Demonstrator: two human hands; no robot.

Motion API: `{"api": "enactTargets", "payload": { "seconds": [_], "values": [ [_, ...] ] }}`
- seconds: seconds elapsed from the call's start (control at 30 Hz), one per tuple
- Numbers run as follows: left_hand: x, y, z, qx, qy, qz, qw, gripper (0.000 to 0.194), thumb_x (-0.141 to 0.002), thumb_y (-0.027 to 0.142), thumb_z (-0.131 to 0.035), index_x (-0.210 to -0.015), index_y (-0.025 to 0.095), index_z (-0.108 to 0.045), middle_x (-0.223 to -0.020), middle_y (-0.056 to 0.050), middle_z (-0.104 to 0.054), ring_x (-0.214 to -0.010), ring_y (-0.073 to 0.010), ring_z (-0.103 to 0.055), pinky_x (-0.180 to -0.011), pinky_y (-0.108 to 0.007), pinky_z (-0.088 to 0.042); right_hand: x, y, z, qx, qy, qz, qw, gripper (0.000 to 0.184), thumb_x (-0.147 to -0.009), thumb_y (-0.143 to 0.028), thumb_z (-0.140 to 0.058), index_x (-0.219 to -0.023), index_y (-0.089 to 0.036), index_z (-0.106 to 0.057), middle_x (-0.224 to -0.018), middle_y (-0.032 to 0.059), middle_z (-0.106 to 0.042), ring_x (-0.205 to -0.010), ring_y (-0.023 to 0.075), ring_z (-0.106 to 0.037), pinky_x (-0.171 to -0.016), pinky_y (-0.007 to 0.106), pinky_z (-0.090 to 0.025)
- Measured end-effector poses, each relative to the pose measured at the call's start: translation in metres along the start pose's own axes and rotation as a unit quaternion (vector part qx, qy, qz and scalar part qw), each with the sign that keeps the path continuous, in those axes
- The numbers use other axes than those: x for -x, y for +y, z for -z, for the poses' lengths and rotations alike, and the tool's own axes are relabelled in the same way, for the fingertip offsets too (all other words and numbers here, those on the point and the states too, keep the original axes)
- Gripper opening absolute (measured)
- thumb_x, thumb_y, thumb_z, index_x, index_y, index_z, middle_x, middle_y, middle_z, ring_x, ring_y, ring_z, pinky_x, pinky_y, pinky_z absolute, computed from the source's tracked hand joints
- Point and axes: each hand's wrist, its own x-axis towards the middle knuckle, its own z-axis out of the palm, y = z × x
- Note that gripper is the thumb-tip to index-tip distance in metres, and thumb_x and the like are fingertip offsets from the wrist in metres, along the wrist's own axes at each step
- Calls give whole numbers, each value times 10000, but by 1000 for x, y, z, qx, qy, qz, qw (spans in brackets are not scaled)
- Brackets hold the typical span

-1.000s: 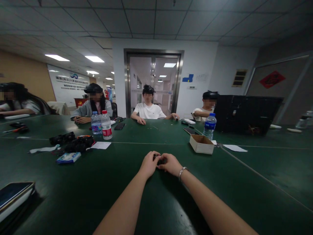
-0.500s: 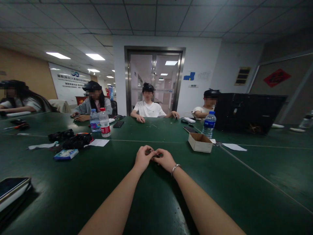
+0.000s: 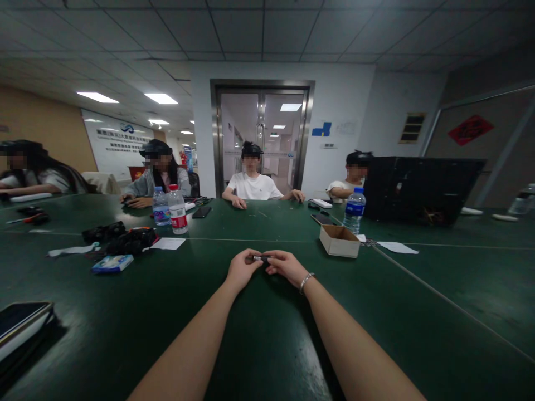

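In the head view, both my hands meet low over the middle of the green table (image 3: 267, 334). Between them is a small slim black object with a silvery part (image 3: 259, 258), too small to name for sure. My left hand (image 3: 243, 269) is closed, thumb and fingers pinching its silvery end. From the other side, my right hand (image 3: 288, 267) pinches the dark end, with a silver bracelet (image 3: 306, 282) at its wrist. My fingers partly cover the object.
An open cardboard box (image 3: 339, 243) stands right of my hands, by a blue-labelled water bottle (image 3: 354, 210). On the left lie a blue-white packet (image 3: 112, 264), black gear (image 3: 129, 239) and two bottles. A phone (image 3: 20, 320) sits near left. Several people sit across.
My hands have drawn slightly apart, and the silvery part of the small object now shows between them. The right hand has turned, its wrist shifting a little to the right.
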Motion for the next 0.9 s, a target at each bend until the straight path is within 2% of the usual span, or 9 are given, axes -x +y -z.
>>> {"api": "enactTargets", "payload": {
  "seconds": [0.27, 0.57, 0.9],
  "values": [
    [-4, -5, 0, 3, -1, -13, 1000, 199, -668, 170, -658, -866, 155, -638, -881, -67, -652, -799, -172, -607, -757, -289, -472, -1, 2, 6, -72, 15, 10, 997, 214, -718, -38, -658, -922, -82, -611, -820, 84, -629, -588, 122, -629, -558, 193, -539],
    [-4, -5, 0, 18, -10, -2, 1000, 213, -678, 224, -670, -877, 154, -635, -892, -74, -652, -825, -178, -607, -783, -294, -464, 3, -1, 7, -80, 4, 25, 996, 213, -730, -118, -688, -933, -101, -626, -766, 66, -624, -605, 123, -627, -595, 207, -544],
    [1, 9, -1, 22, -23, 46, 998, 187, -719, 243, -638, -870, 135, -614, -762, -60, -652, -678, -156, -610, -599, -242, -455, 2, 2, 11, -97, -5, 29, 995, 274, -664, -118, -739, -919, -123, -639, -777, 29, -587, -628, 127, -631, -637, 225, -544]
  ]
}}
